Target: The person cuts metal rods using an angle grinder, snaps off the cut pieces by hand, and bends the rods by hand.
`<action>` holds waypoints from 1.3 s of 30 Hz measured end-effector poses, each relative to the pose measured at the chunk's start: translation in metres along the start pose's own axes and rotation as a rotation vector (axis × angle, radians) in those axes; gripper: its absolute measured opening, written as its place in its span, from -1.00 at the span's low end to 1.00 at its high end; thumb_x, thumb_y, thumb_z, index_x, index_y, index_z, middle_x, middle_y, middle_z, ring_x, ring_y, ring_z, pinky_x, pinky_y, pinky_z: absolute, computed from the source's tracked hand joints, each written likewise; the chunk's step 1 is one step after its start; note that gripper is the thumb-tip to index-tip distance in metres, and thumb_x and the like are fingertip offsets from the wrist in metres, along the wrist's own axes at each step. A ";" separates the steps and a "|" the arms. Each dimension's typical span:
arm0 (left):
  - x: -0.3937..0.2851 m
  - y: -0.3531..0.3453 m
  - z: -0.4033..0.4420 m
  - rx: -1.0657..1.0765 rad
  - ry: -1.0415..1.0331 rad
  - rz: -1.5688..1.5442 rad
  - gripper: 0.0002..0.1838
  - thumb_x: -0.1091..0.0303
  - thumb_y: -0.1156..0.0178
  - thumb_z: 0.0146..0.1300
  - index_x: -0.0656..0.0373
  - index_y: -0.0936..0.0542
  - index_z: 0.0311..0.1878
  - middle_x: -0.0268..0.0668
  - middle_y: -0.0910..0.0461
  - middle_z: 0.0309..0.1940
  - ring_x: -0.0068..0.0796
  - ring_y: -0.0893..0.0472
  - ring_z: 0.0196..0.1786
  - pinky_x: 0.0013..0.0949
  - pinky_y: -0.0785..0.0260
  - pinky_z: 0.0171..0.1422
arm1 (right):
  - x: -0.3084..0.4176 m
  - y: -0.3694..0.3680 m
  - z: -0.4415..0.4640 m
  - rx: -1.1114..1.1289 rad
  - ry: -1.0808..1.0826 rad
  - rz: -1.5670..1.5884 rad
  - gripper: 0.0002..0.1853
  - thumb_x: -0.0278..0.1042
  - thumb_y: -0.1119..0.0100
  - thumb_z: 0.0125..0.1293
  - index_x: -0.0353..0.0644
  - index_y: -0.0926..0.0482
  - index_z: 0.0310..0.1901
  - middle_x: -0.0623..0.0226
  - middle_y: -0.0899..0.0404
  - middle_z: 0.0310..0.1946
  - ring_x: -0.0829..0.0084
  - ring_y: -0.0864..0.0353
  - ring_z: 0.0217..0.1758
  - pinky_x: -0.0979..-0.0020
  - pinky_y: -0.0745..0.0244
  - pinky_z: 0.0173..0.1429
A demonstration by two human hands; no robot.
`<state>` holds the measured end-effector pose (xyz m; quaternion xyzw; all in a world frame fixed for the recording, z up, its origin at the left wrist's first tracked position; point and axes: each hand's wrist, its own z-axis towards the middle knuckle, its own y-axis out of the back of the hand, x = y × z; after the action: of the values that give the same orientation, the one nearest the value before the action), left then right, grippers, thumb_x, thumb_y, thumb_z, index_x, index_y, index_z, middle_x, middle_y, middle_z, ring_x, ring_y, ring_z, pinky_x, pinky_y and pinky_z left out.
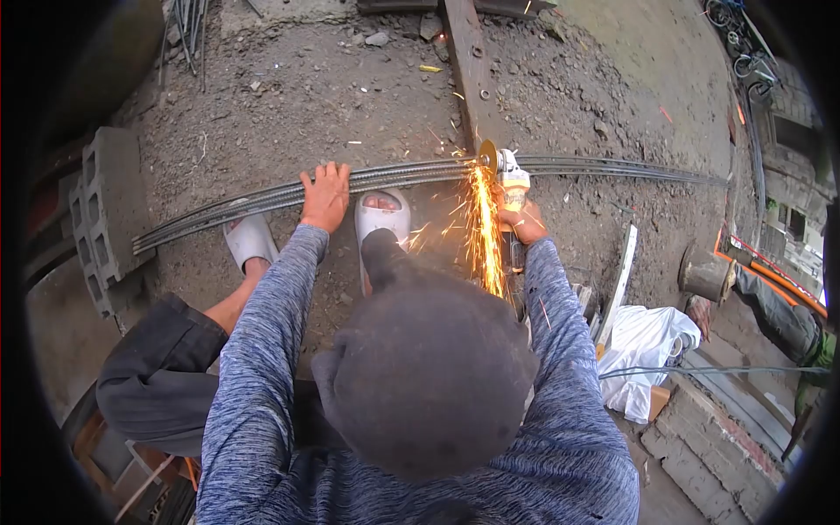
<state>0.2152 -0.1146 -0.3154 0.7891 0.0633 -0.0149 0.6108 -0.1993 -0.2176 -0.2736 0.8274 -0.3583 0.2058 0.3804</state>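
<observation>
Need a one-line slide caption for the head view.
Left hand on the metal rods, right hand holding an angle grinder, orange sparks flying.

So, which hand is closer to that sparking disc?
Right. The right hand grips the grinder, close to the disc; the left hand is on the rods, farther off to the disc's left.
</observation>
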 end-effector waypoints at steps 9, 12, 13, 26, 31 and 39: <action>0.001 0.001 0.001 0.017 0.005 -0.004 -0.74 0.37 -0.01 0.39 0.08 -0.46 0.11 -0.17 -0.50 0.00 -0.11 -0.54 0.15 0.33 -0.23 0.29 | -0.014 0.000 0.001 0.030 0.011 0.050 -0.58 -0.31 -0.51 -0.04 -0.31 -0.67 -0.12 0.29 -0.75 -0.26 0.44 -0.72 -0.27 0.35 -0.61 -0.11; -0.001 0.004 0.001 0.043 0.009 0.010 -0.74 0.38 0.00 0.40 0.08 -0.46 0.12 -0.17 -0.50 0.01 -0.11 -0.53 0.16 0.33 -0.24 0.28 | -0.016 0.005 0.000 0.069 0.020 0.030 -0.57 -0.31 -0.51 -0.02 -0.33 -0.67 -0.10 0.28 -0.75 -0.25 0.45 -0.72 -0.25 0.35 -0.61 -0.08; -0.001 0.006 0.001 0.054 0.011 0.020 -0.74 0.39 0.00 0.40 0.08 -0.46 0.13 -0.17 -0.50 0.02 -0.11 -0.53 0.16 0.33 -0.25 0.28 | -0.009 0.006 -0.003 0.087 0.027 0.001 -0.57 -0.31 -0.50 -0.02 -0.33 -0.67 -0.10 0.27 -0.76 -0.24 0.45 -0.72 -0.25 0.36 -0.61 -0.07; 0.001 -0.002 0.001 -0.002 -0.002 0.026 -0.75 0.36 -0.01 0.41 0.05 -0.46 0.12 -0.21 -0.50 0.01 -0.15 -0.53 0.15 0.28 -0.26 0.25 | -0.009 0.001 -0.021 -0.008 0.003 -0.087 -0.49 -0.25 -0.51 -0.12 -0.33 -0.67 -0.08 0.21 -0.75 -0.23 0.35 -0.73 -0.23 0.29 -0.62 -0.08; 0.002 -0.008 0.000 -0.044 -0.008 0.028 -0.75 0.35 -0.01 0.41 0.05 -0.46 0.12 -0.21 -0.50 -0.02 -0.16 -0.54 0.13 0.29 -0.25 0.26 | -0.002 0.003 -0.029 0.037 -0.022 -0.102 -0.47 -0.22 -0.52 -0.14 -0.33 -0.66 -0.10 0.19 -0.74 -0.23 0.33 -0.71 -0.24 0.26 -0.61 -0.07; 0.002 -0.004 0.002 -0.019 0.000 0.033 -0.78 0.34 0.02 0.45 0.04 -0.47 0.09 -0.22 -0.51 -0.03 -0.14 -0.54 0.13 0.26 -0.24 0.27 | -0.014 0.002 -0.035 0.030 -0.015 -0.074 -0.51 -0.22 -0.51 -0.11 -0.33 -0.66 -0.14 0.20 -0.73 -0.26 0.34 -0.70 -0.28 0.29 -0.60 -0.11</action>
<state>0.2164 -0.1150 -0.3199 0.7841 0.0504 -0.0039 0.6186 -0.2121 -0.1856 -0.2596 0.8474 -0.3270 0.1906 0.3724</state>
